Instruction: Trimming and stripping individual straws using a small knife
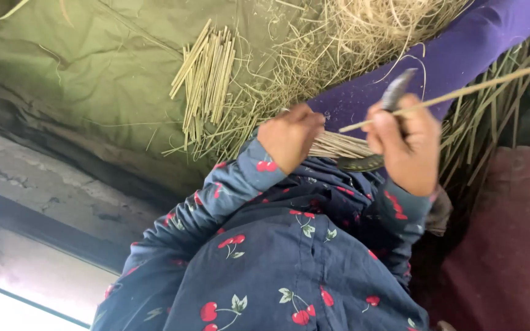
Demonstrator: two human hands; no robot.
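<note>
Green cloth [62, 79] on the left, crumpled and matte, with a neat pile [207, 73] of short, stiff, pale cut stalks lying on it. Loose straw [338, 37] tangles beside that, fine and wiry. The left hand [289, 138] is closed on a bundle [338, 147] of trimmed pieces over the lap. The right hand [403, 150] has a tight grip on a dark curved blade [395, 92], with one long stalk [461, 92] crossing it. It looks like cutting to length; a clean cut needs the stalk steadied against the edge. Smooth purple fabric [480, 43] lies behind.
</note>
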